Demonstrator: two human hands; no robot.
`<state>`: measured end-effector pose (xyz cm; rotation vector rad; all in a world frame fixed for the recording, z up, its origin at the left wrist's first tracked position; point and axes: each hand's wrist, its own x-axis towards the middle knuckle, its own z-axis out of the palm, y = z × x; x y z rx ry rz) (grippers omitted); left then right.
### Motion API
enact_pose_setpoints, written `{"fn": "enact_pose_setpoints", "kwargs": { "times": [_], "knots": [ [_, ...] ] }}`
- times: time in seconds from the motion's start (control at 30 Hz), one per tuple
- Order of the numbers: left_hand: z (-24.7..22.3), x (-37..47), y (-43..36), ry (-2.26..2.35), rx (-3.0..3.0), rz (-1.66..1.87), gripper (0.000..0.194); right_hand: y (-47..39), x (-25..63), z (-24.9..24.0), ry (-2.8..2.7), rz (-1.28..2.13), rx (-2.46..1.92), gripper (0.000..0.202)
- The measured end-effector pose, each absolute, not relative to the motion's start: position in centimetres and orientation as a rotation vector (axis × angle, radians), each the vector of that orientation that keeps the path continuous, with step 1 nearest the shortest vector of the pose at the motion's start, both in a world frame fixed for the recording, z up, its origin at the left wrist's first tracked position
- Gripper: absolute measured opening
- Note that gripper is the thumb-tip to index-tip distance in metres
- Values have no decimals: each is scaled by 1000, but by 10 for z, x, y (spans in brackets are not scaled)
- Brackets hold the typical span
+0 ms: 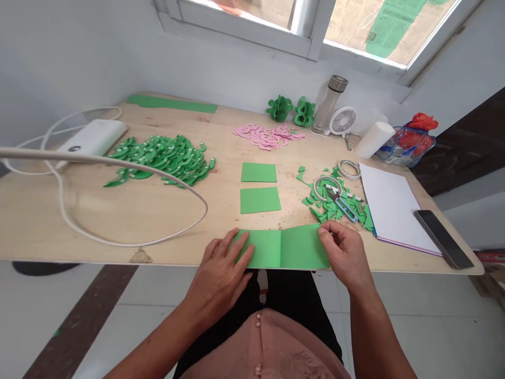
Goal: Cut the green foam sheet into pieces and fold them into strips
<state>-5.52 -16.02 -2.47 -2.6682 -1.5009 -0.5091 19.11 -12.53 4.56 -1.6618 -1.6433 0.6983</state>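
A green sheet of paper (282, 247) with a crease down its middle lies at the table's front edge. Flat on its left end rests my left hand (221, 268), fingers stretched out and slightly spread. My right hand (347, 255) pinches the sheet's upper right corner between thumb and bent fingers, and that end looks slightly raised. Just beyond the sheet are two smaller green paper rectangles (260, 200), one behind the other.
Cut green pieces (165, 160) are heaped at left near a white cable (205, 202) and white power bank (92, 138). Pink cutouts (264, 137) lie farther back. Rightward are green scraps, thread snips (343, 204), tape rolls (349, 169), white paper (390, 205) and a phone (444, 239).
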Motion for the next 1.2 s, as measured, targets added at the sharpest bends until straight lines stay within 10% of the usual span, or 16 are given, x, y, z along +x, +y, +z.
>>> {"fn": "enact_pose_setpoints", "kwargs": {
  "times": [0.47,0.8,1.2],
  "knots": [
    [6,-39,-146,-1671,-2754,-1224,28,-117,175,63,-1727,678,-1659,24],
    [15,2,-144,-2092,-3006,-1090,82,-115,151,64,-1839,633,-1612,20],
    [5,6,-142,-2419,-2789,-1277,59,-110,153,46,-1811,604,-1441,25]
  ]
}}
